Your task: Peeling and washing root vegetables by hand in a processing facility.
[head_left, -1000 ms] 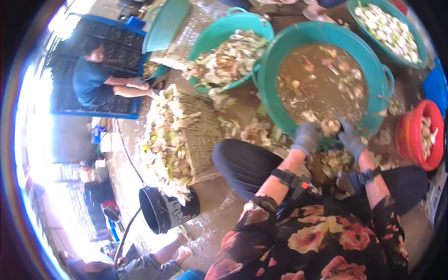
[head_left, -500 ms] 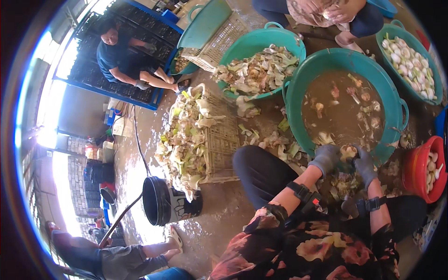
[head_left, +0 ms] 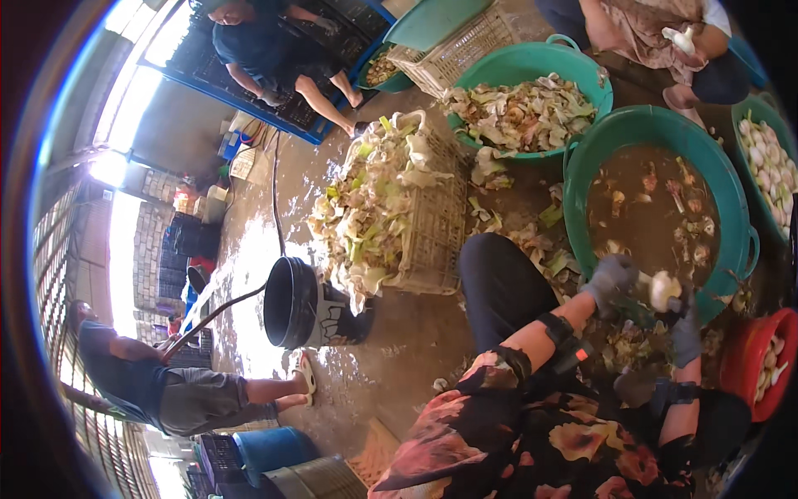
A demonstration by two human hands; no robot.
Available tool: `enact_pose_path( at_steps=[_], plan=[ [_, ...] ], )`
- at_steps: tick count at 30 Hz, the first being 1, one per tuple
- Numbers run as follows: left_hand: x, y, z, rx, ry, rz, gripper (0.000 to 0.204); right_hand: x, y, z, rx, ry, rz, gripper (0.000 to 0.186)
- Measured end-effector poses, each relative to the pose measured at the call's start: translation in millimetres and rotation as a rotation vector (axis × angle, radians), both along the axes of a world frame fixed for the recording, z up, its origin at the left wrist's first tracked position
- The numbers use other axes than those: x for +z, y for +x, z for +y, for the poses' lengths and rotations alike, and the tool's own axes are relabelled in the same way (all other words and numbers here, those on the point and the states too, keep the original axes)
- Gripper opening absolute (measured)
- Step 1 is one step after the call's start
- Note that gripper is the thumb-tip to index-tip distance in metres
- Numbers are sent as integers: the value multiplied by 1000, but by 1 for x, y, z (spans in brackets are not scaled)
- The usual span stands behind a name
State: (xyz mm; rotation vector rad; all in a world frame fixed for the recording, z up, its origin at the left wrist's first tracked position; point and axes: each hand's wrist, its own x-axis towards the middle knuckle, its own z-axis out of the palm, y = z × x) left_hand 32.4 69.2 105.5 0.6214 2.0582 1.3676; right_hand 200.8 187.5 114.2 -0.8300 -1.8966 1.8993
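Seen from the head, looking down, I find the pale garlic bulb [head_left: 663, 291] just above the near rim of the big green tub [head_left: 733, 218], between the two gloved hands. The right hand [head_left: 686, 331] has its fingers closed round the bulb's side, apparently to steady it; the left hand [head_left: 613, 279] is half curled beside the stalk end, though I can't tell whether it pinches anything. Holding it there, close to the lap, probably spares the arms and lets wet scraps drop near the rim, where a heap of peelings [head_left: 629, 343] lies. More bulbs, brownish and rooty, sit in the muddy water [head_left: 636, 223], seemingly kept wet and within reach. The red bucket [head_left: 736, 356] stands by the right knee with pale bulbs [head_left: 770, 366] inside, handy for that arm, I'd judge. Beyond the tub, a wide green basin [head_left: 514, 64] carries a mound of husks [head_left: 532, 112], and a woven crate [head_left: 436, 212] at left overflows with leaves [head_left: 370, 200], presumably to keep waste apart from the bulbs. Across the way, a co-worker's hand [head_left: 712, 41] holds another white bulb [head_left: 682, 39].
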Motion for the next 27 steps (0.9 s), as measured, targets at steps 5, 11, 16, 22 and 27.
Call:
enact_pose_path(
  at_steps=[5, 11, 16, 22, 27],
  plan=[
    [5, -27, -10, 185, 244, -521, 27, -34, 39, 33, 346, 1385, -309, 39],
    [28, -14, 22, -672, 97, 155, 45, 13, 14, 24, 227, 218, 19, 43],
    [30, -15, 18, -907, -38, 294, 39, 33, -13, 11, 271, -378, 128, 56],
    [22, -6, 7, -709, -75, 5, 30, 13, -14, 18, 355, -457, 183, 61],
    [-3, 15, 7, -433, -74, 151, 27, 29, -10, 8, 249, -465, 89, 57]
  ],
)
